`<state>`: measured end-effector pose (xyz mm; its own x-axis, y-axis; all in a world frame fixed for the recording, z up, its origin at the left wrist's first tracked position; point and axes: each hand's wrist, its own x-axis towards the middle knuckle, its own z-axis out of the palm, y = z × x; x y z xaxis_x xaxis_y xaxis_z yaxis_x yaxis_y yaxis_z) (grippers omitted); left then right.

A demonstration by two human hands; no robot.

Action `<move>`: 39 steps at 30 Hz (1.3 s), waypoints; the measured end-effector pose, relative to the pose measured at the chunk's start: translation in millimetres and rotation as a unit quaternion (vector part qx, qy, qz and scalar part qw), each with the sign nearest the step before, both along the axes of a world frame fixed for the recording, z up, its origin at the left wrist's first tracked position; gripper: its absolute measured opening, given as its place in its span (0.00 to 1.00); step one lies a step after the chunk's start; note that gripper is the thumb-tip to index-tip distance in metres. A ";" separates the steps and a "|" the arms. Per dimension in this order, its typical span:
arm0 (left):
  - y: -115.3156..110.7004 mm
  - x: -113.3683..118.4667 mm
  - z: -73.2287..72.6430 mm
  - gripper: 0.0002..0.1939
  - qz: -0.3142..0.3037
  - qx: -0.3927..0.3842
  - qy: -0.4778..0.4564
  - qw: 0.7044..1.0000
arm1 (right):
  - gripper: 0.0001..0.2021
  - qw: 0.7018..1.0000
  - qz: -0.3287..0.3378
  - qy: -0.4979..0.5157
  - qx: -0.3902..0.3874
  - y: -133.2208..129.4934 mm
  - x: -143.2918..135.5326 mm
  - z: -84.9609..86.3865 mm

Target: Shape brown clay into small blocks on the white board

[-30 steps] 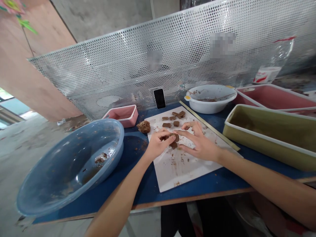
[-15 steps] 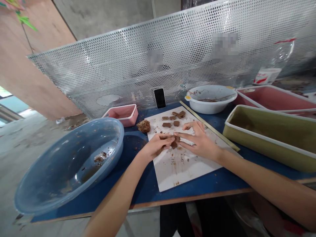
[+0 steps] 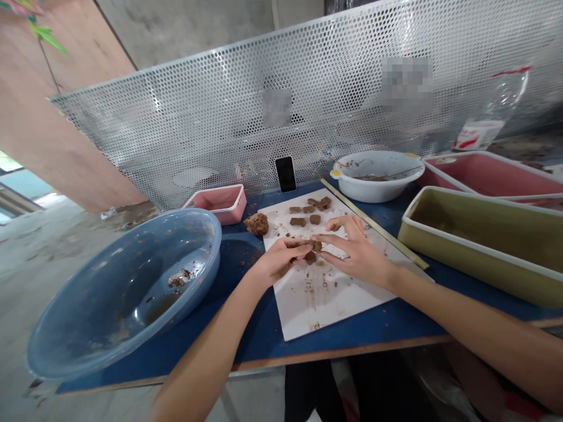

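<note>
At frame centre, a small brown clay-like piece [image 3: 316, 246] above a flat white board [image 3: 303, 313] is partly hidden by fingers. The left hand [image 3: 281, 258] has a narrow grip, pinching the piece's left end; the right hand [image 3: 358, 255] brackets it with spread fingers, their pressure impossible to tell. A smooth olive rectangular trough [image 3: 475, 258] is cut off at right. Left of centre lies a rough, crumbly brown lump [image 3: 256, 224].

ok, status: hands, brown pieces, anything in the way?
Left hand and right hand: fingertips at one brown piece, grip unclear. Second piece right beside it. Crumbs scattered on white board; stick beyond right hand.
</note>
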<state>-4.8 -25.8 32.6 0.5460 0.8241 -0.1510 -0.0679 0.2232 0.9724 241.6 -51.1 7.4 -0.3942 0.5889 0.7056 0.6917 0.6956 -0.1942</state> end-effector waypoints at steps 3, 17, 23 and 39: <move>-0.3 0.2 0.2 0.23 0.007 -0.004 0.001 1.000 | 0.12 1.000 0.005 0.009 0.008 0.4 -0.4 -0.5; -0.5 1.4 -0.4 0.26 0.022 0.019 0.005 1.000 | 0.20 0.999 -0.013 0.041 -0.031 -0.6 -6.4 -0.8; -4.6 4.3 5.0 0.26 0.008 0.034 0.022 0.999 | 0.18 0.999 0.002 0.040 -0.027 0.3 -7.7 -2.2; -4.3 4.8 1.1 0.26 0.018 0.026 0.001 0.999 | 0.17 0.996 0.007 0.073 -0.046 2.9 -7.3 -3.7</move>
